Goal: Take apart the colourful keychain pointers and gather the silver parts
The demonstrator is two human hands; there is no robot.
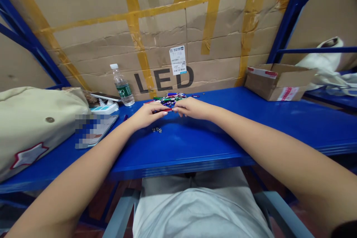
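Note:
A slim red pen-like tube (167, 110) lies level between my two hands, over the blue table. My left hand (152, 115) is closed on its left end, thumb along the near side. At the right end, the fingertips of my right hand (192, 108) pinch the tube; whether they also hold a small part cannot be made out. Just behind the hands is a pile of shiny green, blue, red and purple tubes (167, 99), partly covered by my fingers. Several small silvery metal pieces (157, 130) lie on the table in front of my left hand.
Left on the blue table (189, 148) are a cream bag (41, 119), a phone-like flat object (100, 130), a white power strip (106, 108) and a water bottle (123, 87). An open cardboard box (279, 81) stands at right. A large carton (156, 52) rises behind.

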